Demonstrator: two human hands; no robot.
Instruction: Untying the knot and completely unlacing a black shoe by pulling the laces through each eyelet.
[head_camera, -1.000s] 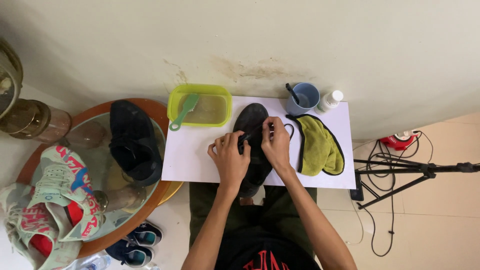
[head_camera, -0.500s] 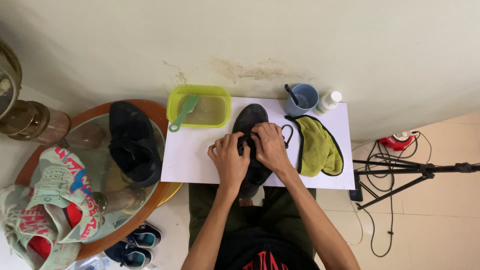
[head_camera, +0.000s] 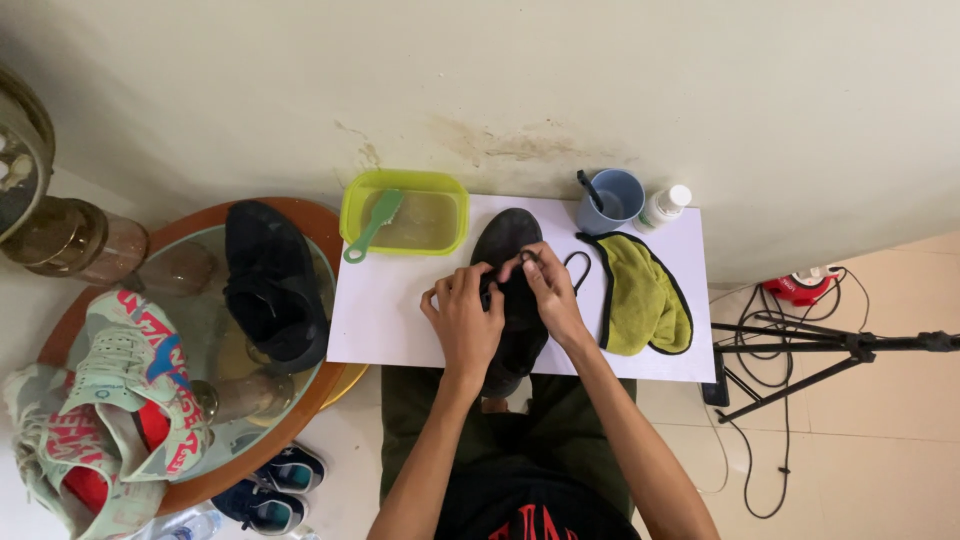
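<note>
Home interior, a corner used for shoe care.

Setting was domestic: tiled floor, stained plaster wall, round glass-topped side table holding shoes, more sneakers on the floor beneath. A white board served as work surface, with a green tub, blue mug, yellow cloth. Tripod and cables stood beside.

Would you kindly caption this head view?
Both hands, left hand and right hand, work the lace of a black shoe on a white board.
</note>
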